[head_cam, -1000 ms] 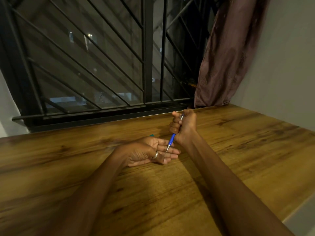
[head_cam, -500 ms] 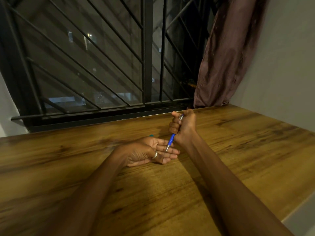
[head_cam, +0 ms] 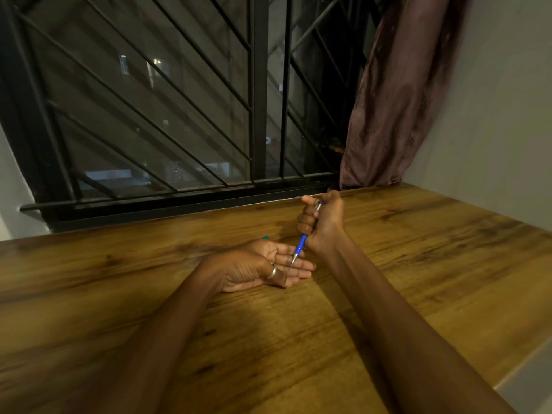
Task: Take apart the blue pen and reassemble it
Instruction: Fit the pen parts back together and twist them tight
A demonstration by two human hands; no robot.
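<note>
My right hand (head_cam: 324, 221) is closed in a fist around the blue pen (head_cam: 300, 248), thumb on its silver top end. The pen points down and to the left, and its metal tip rests on the fingers of my left hand (head_cam: 263, 265). My left hand lies palm up on the wooden table (head_cam: 418, 264) with its fingers spread flat, a silver ring on the thumb. Most of the pen's barrel is hidden inside my right fist.
A small teal object (head_cam: 265, 237) peeks out behind my left hand. A black barred window (head_cam: 257, 115) runs along the table's far edge. A brown curtain (head_cam: 397, 100) hangs at the back right beside a pale wall (head_cam: 493, 115).
</note>
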